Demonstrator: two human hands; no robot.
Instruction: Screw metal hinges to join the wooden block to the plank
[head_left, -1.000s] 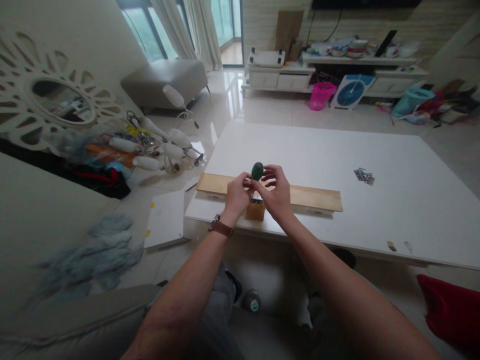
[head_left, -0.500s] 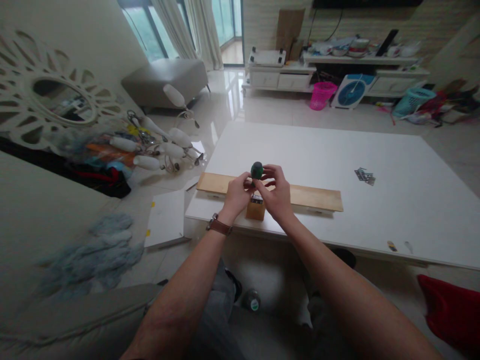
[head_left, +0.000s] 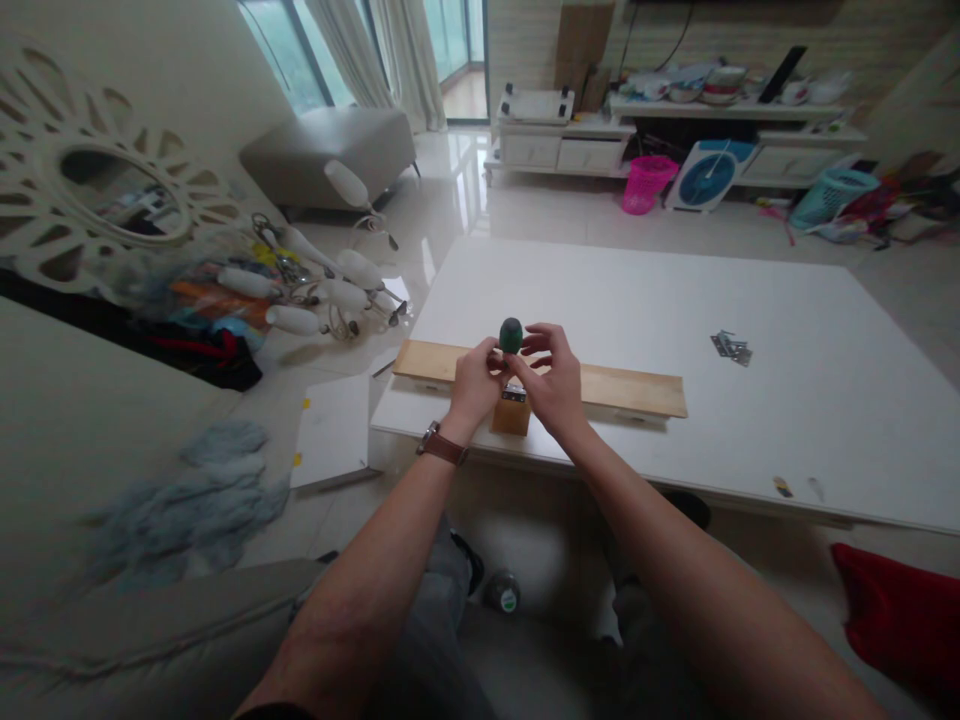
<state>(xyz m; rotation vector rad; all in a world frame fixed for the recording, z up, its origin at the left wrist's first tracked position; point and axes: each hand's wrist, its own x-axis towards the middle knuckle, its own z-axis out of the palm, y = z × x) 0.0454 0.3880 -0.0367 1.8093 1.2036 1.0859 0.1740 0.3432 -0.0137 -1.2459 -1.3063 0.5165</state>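
A green-handled screwdriver [head_left: 511, 335] stands upright over a small wooden block [head_left: 511, 415] with a metal piece on top, at the near edge of the white table [head_left: 750, 440]. My left hand [head_left: 474, 381] pinches the screwdriver just below the handle. My right hand [head_left: 550, 378] is curled round the shaft from the right, fingers near the handle. Behind both hands a long light wooden plank [head_left: 630, 391] lies across the table. The tool's tip is hidden by my fingers.
A small pile of metal hardware [head_left: 730, 348] lies on the table at the right. A white panel [head_left: 332, 434] lies on the floor at the left, near a chandelier [head_left: 330, 285] and clutter. A red cushion [head_left: 896, 615] is at the lower right. A bottle [head_left: 503, 592] stands between my legs.
The view has shifted slightly. My hands stay on the screwdriver over the block, with only small finger movements round the handle.
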